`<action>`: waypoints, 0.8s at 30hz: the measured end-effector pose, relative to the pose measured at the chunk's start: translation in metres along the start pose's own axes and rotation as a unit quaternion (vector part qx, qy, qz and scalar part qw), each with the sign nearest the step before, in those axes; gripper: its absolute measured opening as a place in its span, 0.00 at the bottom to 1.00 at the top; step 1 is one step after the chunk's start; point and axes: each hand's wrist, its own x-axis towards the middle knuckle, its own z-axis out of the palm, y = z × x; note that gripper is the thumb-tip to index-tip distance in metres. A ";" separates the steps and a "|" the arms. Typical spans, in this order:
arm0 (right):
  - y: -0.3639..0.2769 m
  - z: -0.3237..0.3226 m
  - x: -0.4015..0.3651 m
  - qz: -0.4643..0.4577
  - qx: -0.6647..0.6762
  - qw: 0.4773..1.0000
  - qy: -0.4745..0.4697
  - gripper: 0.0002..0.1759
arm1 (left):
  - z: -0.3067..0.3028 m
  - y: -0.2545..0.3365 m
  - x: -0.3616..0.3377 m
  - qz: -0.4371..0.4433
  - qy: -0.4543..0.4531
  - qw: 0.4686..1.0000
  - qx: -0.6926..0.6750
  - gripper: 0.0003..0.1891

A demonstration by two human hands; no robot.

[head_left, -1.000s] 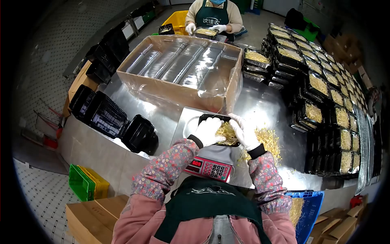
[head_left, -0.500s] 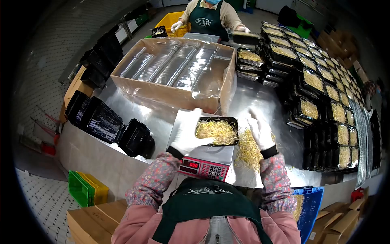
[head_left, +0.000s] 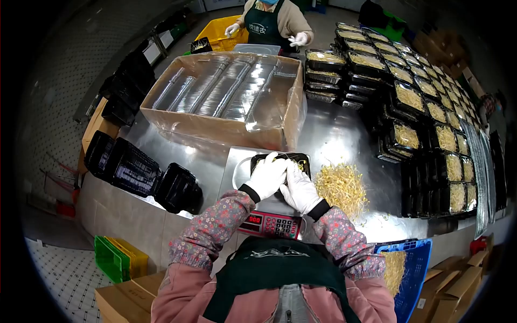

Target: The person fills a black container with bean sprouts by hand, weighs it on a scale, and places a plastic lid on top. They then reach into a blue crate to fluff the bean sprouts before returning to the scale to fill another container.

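Note:
My left hand (head_left: 265, 176), in a white glove, is bent over a black plastic tray (head_left: 294, 156) on the scale, its fingers closed together at the bean sprouts inside. From the right, my right hand (head_left: 299, 188), also gloved, meets it with fingers bunched at the same sprouts. Both hands cover most of the tray's contents. Under the tray is the scale (head_left: 229, 167) with a red keypad panel and a lit red display. A loose pile of bean sprouts (head_left: 340, 188) lies on the metal table right of my right hand.
A cardboard box (head_left: 215, 126) of clear plastic lids stands beyond the scale. Nested black trays (head_left: 134, 167) lie at left. Filled sprout packs (head_left: 409, 97) are stacked high at right. A blue crate (head_left: 414, 264) sits near the front edge. Across the table stands a co-worker (head_left: 266, 24) wearing gloves.
My right hand has moved left from the loose sprouts to the tray. My left hand has shifted from the tray's side over its contents. The co-worker's hand has left the far pack.

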 end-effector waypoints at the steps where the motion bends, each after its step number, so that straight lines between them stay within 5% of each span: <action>1: 0.000 -0.010 0.007 -0.016 0.024 1.000 -0.004 0.41 | -0.001 -0.002 0.003 -0.003 -0.004 1.000 -0.007 0.20; 2: 0.003 -0.025 0.013 0.033 0.086 0.992 -0.084 0.40 | 0.002 -0.005 0.006 -0.007 0.002 1.000 -0.018 0.20; 5: 0.016 -0.061 0.018 0.009 0.154 0.988 -0.002 0.24 | 0.010 -0.011 0.003 0.005 0.036 0.999 -0.031 0.21; 6: 0.016 -0.070 0.018 0.061 0.175 0.981 -0.057 0.18 | 0.011 -0.011 0.003 0.004 0.042 0.999 -0.030 0.22; 9: 0.017 -0.044 0.010 -0.013 0.127 0.977 -0.171 0.13 | 0.011 -0.010 0.002 0.005 0.045 0.999 -0.029 0.23; 10: 0.023 -0.017 0.006 -0.048 0.064 0.989 -0.125 0.11 | 0.011 -0.009 0.002 0.003 0.042 0.999 -0.033 0.24; 13: 0.021 -0.018 0.009 -0.079 0.081 0.988 -0.101 0.11 | 0.010 -0.009 -0.001 0.008 0.064 0.996 -0.055 0.25; 16: 0.014 -0.063 0.010 -0.007 0.144 0.971 -0.188 0.16 | -0.025 -0.002 -0.008 -0.007 0.122 0.987 -0.103 0.27; 17: 0.019 -0.075 0.006 -0.031 0.207 0.968 -0.139 0.15 | -0.037 -0.002 -0.012 -0.019 0.146 0.981 -0.124 0.27; 19: 0.021 -0.106 0.000 0.064 0.287 0.952 -0.088 0.14 | -0.032 -0.022 -0.018 -0.084 0.249 0.946 -0.190 0.26; 21: 0.045 -0.095 0.002 0.112 0.390 0.913 0.038 0.14 | -0.027 -0.041 -0.024 -0.158 0.244 0.938 -0.187 0.24; 24: 0.032 -0.066 0.018 0.088 0.318 0.934 0.140 0.15 | -0.021 -0.018 -0.019 -0.108 0.138 0.984 -0.030 0.22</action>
